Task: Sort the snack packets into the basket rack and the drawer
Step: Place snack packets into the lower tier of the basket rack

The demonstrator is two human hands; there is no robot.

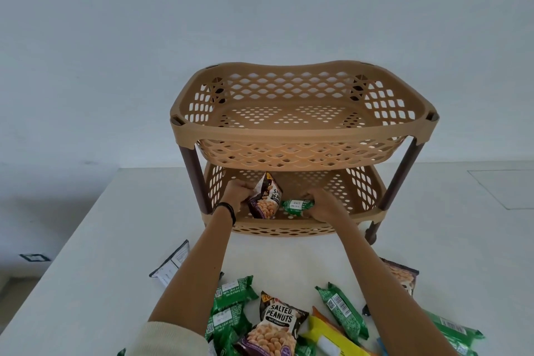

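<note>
Rack (303,136) at 12 o'clock on the table (115,240): two holed baskets stacked on dark posts (196,179). Both my hands are inside the lower basket (289,224), reaching in over its front rim.

Left hand (237,195), at 9 o'clock in that basket: fingers curled on the top edge of a peanut packet (265,201). The packet stands tilted with its foot on the basket floor. I judge it is held by the edge so it can be stood up at the left side rather than laid flat.

Right hand (323,205), toward 3 o'clock: fingers wrapped over the right end of a green packet (296,206). It lies flat just beside the peanut packet; I cannot tell whether the two touch.

Room: the slot between the baskets is low, and the upper basket's underside sits just above the peanut packet's top corner. Posts flank the opening at 9 and 3, and both wrists pass between them. The way out is straight back toward 6 o'clock, over the front rim.

Pile (277,324) of loose packets at 6 o'clock, under my forearms, so most of the sorting is not yet done. No drawer in view.
</note>
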